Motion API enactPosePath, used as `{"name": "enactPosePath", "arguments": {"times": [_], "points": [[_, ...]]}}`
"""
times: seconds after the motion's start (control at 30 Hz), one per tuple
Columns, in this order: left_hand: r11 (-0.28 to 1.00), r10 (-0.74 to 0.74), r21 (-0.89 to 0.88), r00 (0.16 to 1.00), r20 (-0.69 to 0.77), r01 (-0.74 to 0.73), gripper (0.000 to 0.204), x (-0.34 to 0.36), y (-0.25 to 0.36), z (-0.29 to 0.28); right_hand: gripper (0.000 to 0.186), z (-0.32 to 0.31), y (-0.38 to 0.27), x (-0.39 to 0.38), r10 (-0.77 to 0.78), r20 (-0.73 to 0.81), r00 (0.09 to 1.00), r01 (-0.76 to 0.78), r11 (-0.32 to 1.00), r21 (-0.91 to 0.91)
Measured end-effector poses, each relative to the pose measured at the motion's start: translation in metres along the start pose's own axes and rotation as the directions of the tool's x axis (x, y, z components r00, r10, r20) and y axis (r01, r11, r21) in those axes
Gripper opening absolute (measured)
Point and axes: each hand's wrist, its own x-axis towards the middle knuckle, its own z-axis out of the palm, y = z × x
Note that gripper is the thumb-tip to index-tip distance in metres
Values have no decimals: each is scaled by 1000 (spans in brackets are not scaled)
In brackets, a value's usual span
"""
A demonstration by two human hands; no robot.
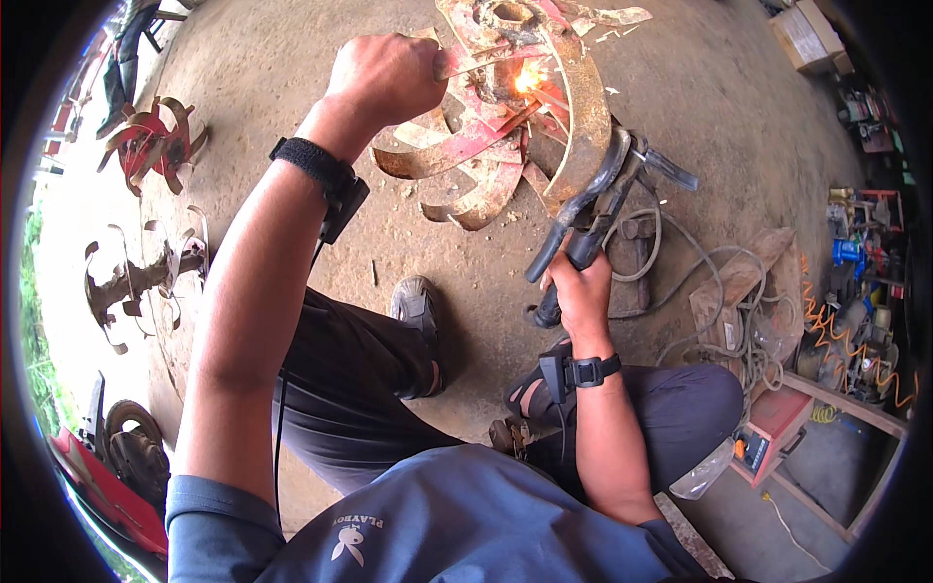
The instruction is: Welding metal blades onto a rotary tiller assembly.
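A rotary tiller rotor with curved, rusty red blades [588, 126] lies on the floor ahead of me. My left hand [389, 76] is closed in a fist on the end of a red blade [486, 60] at its upper left. In my right hand [581, 294] is a black welding electrode holder [588, 238], its head beside the large curved blade. A bright orange-white glow [530, 76] burns among the blades near the hub [512, 15]. The electrode itself is hard to make out.
A hammer [637, 251] and grey cables [724, 291] lie at right, by a wooden block [743, 277]. Beyond stand a red machine box [777, 428], a metal frame [875, 476] and a cardboard box [807, 37]. Two bladed rotors [155, 146] lie at left.
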Motion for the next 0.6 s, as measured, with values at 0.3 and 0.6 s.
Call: {"name": "enactPosePath", "arguments": {"times": [0.3, 0.6], "points": [[1000, 7, -15, 1000, -17, -7, 35, -1, -1, 2, 13, 1, -3, -1, -30, 27, 999, 30, 999, -17], [995, 93, -25, 996, -13, -93, 42, -2, -1, -1, 8, 2, -8, -1, -44, -3, 999, 43, 994, -99]]}}
